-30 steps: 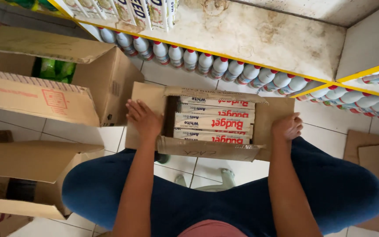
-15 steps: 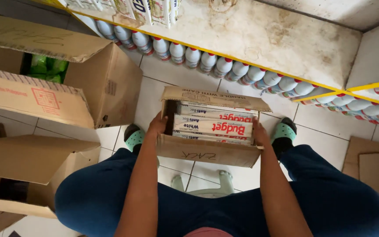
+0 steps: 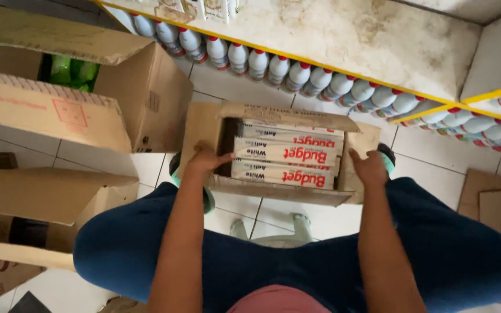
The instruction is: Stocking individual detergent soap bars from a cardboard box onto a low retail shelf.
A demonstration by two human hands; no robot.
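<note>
Seated over the tiled floor, the person's left hand and right hand clasp opposite sides of the open brown cardboard carton of white boxes, steadying it between the knees, near the shelf's white bottles.

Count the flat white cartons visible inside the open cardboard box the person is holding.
3 white cartons, stacked front to back in the cardboard box: near, middle, far. More may lie hidden beneath.

Left grip and right grip clasped, forearms extended forward.
</note>
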